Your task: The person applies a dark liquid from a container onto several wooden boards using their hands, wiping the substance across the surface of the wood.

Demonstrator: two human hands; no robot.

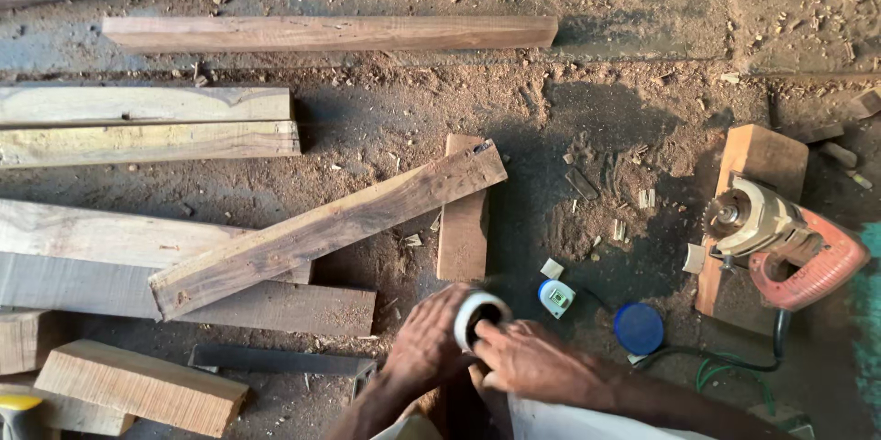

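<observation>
Both hands work at an open white jar, near and centre, above a sawdust-covered floor.

The left hand wraps its grip around the white jar, holding it tilted with the dark mouth facing up; the right hand has its fingers narrowed at the rim, seemingly reaching in. The step in hand looks like drawing something out of the jar, which calls for a steady hold and a careful pinch. The jar is small, round and white-walled with a dark inside. A blue lid lies just to its right, a small white-and-blue object beside it, an orange power saw farther right, and wooden planks spread to the left.
</observation>
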